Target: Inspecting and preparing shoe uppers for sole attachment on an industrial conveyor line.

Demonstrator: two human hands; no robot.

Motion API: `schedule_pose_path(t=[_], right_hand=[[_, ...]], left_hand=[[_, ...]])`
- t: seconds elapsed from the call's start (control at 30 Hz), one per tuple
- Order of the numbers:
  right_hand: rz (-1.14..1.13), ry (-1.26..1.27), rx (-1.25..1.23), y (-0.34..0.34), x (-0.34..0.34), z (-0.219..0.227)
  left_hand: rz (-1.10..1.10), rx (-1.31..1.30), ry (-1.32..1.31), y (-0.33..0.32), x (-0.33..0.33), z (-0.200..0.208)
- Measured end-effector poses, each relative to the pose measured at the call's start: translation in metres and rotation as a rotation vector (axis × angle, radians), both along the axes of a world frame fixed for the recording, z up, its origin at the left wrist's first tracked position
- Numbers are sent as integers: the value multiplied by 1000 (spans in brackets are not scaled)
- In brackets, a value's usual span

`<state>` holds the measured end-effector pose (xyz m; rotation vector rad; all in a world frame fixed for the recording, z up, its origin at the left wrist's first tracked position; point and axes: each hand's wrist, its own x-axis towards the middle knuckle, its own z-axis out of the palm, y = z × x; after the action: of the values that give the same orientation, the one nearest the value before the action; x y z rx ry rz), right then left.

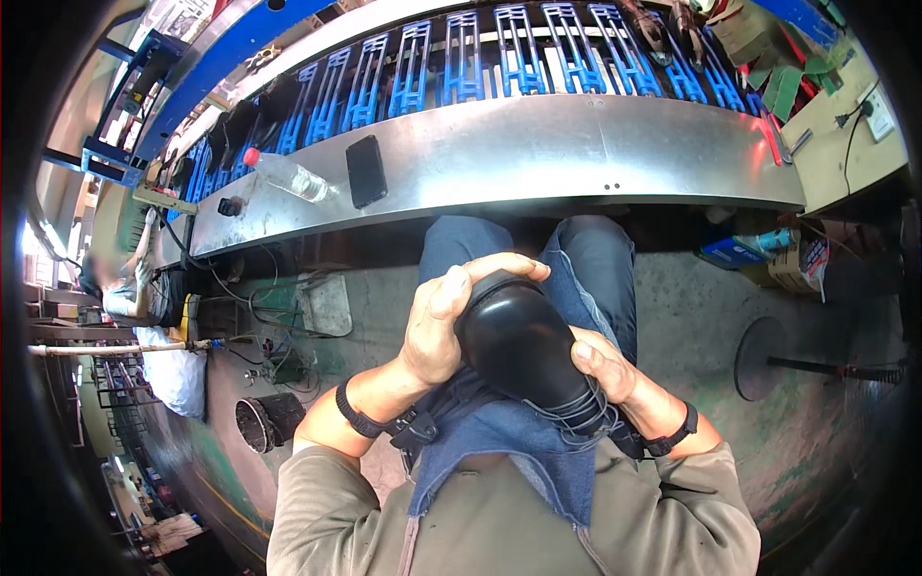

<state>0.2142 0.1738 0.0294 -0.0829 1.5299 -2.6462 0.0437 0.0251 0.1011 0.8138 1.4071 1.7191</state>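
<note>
A black shoe point(516, 338) with a smooth, shiny toe is held over my lap, its toe pointing away from me. Its loose grey laces point(588, 415) hang at the end nearest my body. Around the toe end wraps my left hand point(437, 322), thumb bent and fingers reaching over the far edge. My right hand point(607, 369) grips the shoe's right side, thumb on top; its other fingers are hidden. A blue denim apron point(480, 461) lies across my lap beneath the shoe.
Ahead runs a metal bench point(538, 144) with blue racks point(464, 72) behind it. On it lie a phone point(366, 171) and a clear bottle point(288, 176). A black bucket point(269, 420) stands left, a round-based stand point(764, 359) right. Another person point(134, 288) is at far left.
</note>
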Motion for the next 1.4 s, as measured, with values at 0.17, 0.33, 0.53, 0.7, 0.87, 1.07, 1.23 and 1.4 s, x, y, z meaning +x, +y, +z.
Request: schedule_pose_path(t=[0.17,0.33,0.53,0.7,0.87,1.07,1.23,1.4], right_hand=[[12,-29,19,2,1,-6],[-4,-21,12,1,0,-3],[-13,-26,4,0,-1,-1],[-42,-44,-18,-2,1,1],[-50,-46,44,-5,6,-10],[-63,-114,4,-3,6,-6],[-121,-133,17,-6,11,-1],[-256,-267,141,-12,4,-3]], left_hand=[[-8,22,5,2,-1,0],[0,18,1,2,1,1],[9,7,-22,0,2,-3],[-98,-9,-15,-7,5,-1],[-99,-53,258,-16,3,12],[9,-49,681,-20,8,5],[80,-28,614,-18,18,-12],[70,-23,-123,-18,19,-48]])
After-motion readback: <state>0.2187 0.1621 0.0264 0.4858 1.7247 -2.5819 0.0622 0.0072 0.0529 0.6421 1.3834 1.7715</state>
